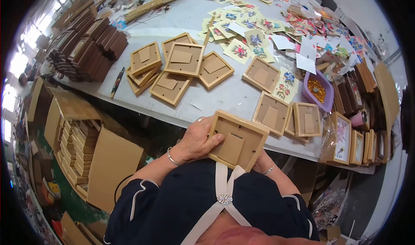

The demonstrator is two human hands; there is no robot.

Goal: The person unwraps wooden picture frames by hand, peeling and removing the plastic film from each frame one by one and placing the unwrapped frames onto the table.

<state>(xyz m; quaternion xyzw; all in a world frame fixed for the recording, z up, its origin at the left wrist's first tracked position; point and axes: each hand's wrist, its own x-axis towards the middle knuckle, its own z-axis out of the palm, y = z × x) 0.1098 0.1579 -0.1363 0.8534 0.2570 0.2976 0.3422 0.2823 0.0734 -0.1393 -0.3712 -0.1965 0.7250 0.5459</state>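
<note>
A light wooden frame (pixel 237 139), its brown back and small stand flap facing up, is held in front of my chest. My left hand (pixel 199 139) grips its left side, thumb on the backing and fingers underneath. On the right, my right hand (pixel 260 162) is at the lower right edge, mostly hidden behind the frame. Just beyond, another wooden frame (pixel 271 113) lies back up on the table, beside two overlapping frames (pixel 308 119). Several more frames (pixel 184 59) are piled further left, also back up.
Dark frames (pixel 82 46) are stacked at the back left. Colourful cards (pixel 240 50) cover the far table (pixel 216 100). A purple basket (pixel 330 96) and upright frames (pixel 342 137) stand right. Below left, an open carton (pixel 114 163) holds wooden frames.
</note>
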